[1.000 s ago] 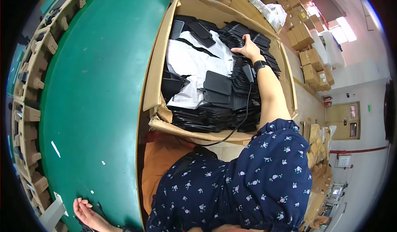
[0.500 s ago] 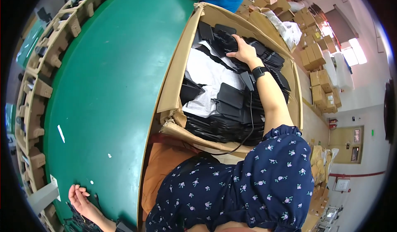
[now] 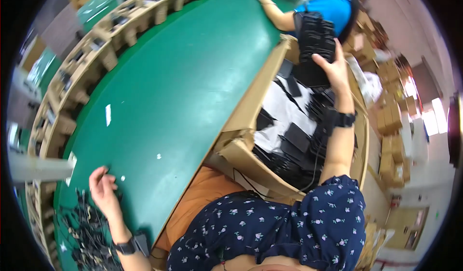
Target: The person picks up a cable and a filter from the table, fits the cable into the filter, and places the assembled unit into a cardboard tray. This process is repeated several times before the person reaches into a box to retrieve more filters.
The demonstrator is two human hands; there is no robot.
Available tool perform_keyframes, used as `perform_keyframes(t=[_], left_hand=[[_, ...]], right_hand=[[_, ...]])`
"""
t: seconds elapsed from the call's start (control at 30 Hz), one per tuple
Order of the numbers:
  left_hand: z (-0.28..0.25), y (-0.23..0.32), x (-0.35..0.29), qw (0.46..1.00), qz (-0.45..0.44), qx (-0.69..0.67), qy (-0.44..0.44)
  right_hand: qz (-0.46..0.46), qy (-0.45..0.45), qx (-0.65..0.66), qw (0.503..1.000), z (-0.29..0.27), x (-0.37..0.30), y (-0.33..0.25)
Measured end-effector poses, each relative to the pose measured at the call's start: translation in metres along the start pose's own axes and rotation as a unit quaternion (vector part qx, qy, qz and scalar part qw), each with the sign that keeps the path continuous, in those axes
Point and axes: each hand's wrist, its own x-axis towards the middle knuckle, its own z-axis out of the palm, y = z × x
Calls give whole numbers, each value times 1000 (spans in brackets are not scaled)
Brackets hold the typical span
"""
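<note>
My right hand [image 3: 337, 73] grips a thick stack of black flat plates [image 3: 316, 49], raised over the far end of an open cardboard box [image 3: 248, 111]. The thumb lies along the stack's near side, and the other fingers are partly hidden behind it. Inside the box are more black plates [image 3: 295, 140] in packed rows, with sheets of white paper [image 3: 269, 139] among them. My left hand [image 3: 102, 189] hovers at the green table's lower left, fingers loosely bent and apart, holding nothing. Beside it lies a tangle of black cables [image 3: 89, 232].
Brown moulded trays [image 3: 108, 46] holding small dark parts line the green table's [image 3: 183, 78] far left edge. A co-worker in blue [image 3: 333, 8] sits beyond the box, one gloved hand on the table. A pale post [image 3: 41, 168] stands at the left; a thin cable [image 3: 248, 181] hangs by the box.
My right hand has lifted the stack of black plates out of the box. The view has shifted, bringing more of the cables and the co-worker's gloved hand into sight.
</note>
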Motion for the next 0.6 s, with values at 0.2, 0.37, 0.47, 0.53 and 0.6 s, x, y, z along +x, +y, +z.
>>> perform_keyframes(t=[0.2, 0.37, 0.47, 0.53, 0.6], left_hand=[[46, 45, 10, 982, 175, 66, -20], [39, 77, 14, 916, 342, 165, 132], [25, 86, 19, 882, 393, 227, 128], [18, 79, 20, 871, 361, 315, 105], [9, 60, 19, 871, 278, 397, 80]], right_hand=[[-213, -245, 9, 946, 118, 8, -111], [-398, -527, -13, 751, 270, -44, -173], [-381, -652, 0, 655, 327, -80, -201], [-388, -661, 17, 642, 360, -96, -214], [-376, -667, -61, 640, 386, -103, -220]])
